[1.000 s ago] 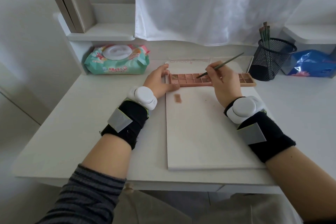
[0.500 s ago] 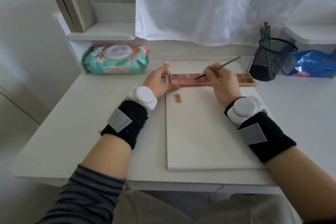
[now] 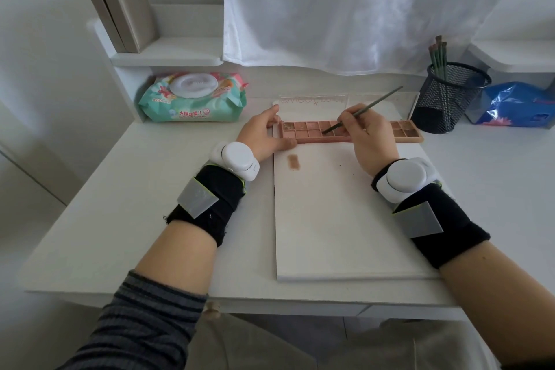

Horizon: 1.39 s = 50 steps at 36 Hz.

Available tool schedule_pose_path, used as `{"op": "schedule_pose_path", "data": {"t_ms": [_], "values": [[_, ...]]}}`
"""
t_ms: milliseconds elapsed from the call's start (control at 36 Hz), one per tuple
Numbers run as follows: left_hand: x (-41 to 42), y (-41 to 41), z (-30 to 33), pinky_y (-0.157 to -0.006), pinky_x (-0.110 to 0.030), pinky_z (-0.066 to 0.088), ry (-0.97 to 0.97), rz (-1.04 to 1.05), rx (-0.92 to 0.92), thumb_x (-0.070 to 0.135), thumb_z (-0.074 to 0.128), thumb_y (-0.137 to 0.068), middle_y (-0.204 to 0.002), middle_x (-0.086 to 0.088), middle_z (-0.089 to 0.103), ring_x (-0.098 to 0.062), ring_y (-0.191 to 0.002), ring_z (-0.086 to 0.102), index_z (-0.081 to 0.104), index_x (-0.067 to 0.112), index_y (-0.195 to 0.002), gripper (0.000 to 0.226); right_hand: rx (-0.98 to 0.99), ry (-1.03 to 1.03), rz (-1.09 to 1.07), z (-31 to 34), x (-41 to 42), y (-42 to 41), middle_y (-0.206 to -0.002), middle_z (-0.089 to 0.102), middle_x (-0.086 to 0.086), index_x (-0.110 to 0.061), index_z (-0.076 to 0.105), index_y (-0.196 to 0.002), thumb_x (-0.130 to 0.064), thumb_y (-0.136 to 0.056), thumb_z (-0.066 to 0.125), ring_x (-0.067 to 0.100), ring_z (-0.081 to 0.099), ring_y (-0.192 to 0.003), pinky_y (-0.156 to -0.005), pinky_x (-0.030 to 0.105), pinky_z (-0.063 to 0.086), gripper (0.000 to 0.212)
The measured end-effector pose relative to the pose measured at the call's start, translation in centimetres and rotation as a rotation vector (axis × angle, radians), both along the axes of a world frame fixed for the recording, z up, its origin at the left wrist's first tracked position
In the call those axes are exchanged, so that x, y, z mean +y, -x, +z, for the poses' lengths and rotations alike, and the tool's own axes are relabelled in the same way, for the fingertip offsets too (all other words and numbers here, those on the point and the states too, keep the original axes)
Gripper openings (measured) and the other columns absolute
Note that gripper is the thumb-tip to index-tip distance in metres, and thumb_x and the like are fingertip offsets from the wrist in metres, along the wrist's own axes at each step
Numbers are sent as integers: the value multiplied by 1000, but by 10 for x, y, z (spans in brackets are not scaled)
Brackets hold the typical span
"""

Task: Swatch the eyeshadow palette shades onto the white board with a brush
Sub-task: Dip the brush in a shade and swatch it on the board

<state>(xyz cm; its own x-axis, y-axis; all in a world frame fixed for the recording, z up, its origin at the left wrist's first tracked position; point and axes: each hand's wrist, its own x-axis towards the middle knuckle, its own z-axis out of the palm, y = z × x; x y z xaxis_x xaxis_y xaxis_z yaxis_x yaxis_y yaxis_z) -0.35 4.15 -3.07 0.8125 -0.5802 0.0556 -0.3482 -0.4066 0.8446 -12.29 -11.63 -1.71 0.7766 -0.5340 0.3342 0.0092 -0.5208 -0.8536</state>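
A pink eyeshadow palette (image 3: 309, 132) with two rows of brown and pink pans lies across the far end of the white board (image 3: 336, 219). My left hand (image 3: 262, 135) grips the palette's left end, thumb on its near edge. My right hand (image 3: 365, 138) pinches a thin green brush (image 3: 372, 106), its tip down in a pan near the palette's middle. One brown swatch (image 3: 293, 161) marks the board's top left corner. My right hand hides part of the palette.
A pack of wet wipes (image 3: 193, 99) lies at the back left under a shelf holding a beige box (image 3: 121, 13). A black mesh cup (image 3: 450, 96) with several brushes stands at the back right, beside a blue bag (image 3: 516, 106). A white curtain hangs behind.
My right hand has shifted the brush slightly left, its tip staying down in the palette's pans. My left hand stays on the palette's left end.
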Motion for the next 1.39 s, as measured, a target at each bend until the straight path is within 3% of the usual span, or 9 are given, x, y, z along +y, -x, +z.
{"op": "schedule_pose_path", "data": {"t_ms": [250, 361, 472, 611, 722, 944, 1028, 1111, 1389], "values": [[0, 0, 0, -99, -16, 29, 2, -1, 1, 15, 78, -74, -134, -8, 48, -17, -125, 46, 29, 9, -144, 86, -40, -20, -29, -1, -4, -2, -69, 64, -4, -30, 50, -74, -23, -95, 47, 35, 61, -79, -74, 41, 49, 22], [0, -1, 0, -100, -17, 29, -3, -1, -8, 15, 78, -74, -134, -7, 48, -17, -125, 46, 29, 10, -144, 85, -10, 6, -35, -2, -6, -2, -70, 62, 7, -28, 50, -73, -22, -95, 46, 32, 56, -74, -75, 42, 48, 23], [0, -1, -1, -103, -21, 30, -1, -1, -11, 16, 78, -74, -134, -9, 48, -19, -125, 46, 30, 9, -144, 86, -17, -12, -67, -1, -4, -1, -65, 55, -4, -26, 49, -71, -21, -96, 45, 19, 54, -70, -73, 34, 46, 26], [0, -1, -2, -102, -20, 30, -4, 1, -22, 16, 78, -74, -134, -9, 48, -19, -125, 46, 30, 9, -144, 85, -51, -12, -66, -2, -5, -2, -62, 55, -8, -26, 50, -73, -24, -95, 45, 22, 59, -72, -72, 34, 45, 23], [0, -1, -2, -102, -21, 30, -4, 0, -21, 16, 78, -74, -135, -8, 48, -18, -125, 46, 30, 10, -144, 86, -44, 11, -42, -2, -3, -1, -58, 55, -13, -17, 52, -82, -20, -96, 45, 15, 57, -70, -68, 24, 42, 16], [0, -1, -2, -99, -17, 30, 1, -5, -18, 15, 77, -74, -135, -9, 48, -18, -125, 46, 30, 9, -144, 85, -17, -1, -90, 2, -2, 0, -67, 57, -2, -28, 48, -71, -22, -96, 45, 28, 58, -76, -80, 45, 48, 25], [0, -2, -3, -104, -22, 30, 2, -6, -20, 17, 78, -74, -134, -9, 48, -19, -125, 46, 30, 9, -144, 85, -101, -52, -94, 7, 3, 3, -65, 56, -5, -26, 48, -72, -20, -97, 45, 24, 56, -70, -75, 42, 49, 25], [1, -3, -3, -101, -18, 29, 8, -11, -1, 16, 78, -74, -134, -8, 48, -18, -126, 46, 30, 9, -144, 84, -148, -116, -65, 13, 7, 6, -64, 56, -6, -24, 49, -75, -19, -97, 45, 16, 54, -64, -72, 43, 48, 24], [0, -4, -3, -101, -20, 30, -40, -30, -40, 27, 79, -72, -136, -7, 47, -18, -127, 45, 31, 9, -144, 88, -48, 3, 119, 9, 33, 14, -65, 58, -2, -21, 51, -75, -16, -97, 45, 13, 54, -64, -71, 34, 46, 23]]}}
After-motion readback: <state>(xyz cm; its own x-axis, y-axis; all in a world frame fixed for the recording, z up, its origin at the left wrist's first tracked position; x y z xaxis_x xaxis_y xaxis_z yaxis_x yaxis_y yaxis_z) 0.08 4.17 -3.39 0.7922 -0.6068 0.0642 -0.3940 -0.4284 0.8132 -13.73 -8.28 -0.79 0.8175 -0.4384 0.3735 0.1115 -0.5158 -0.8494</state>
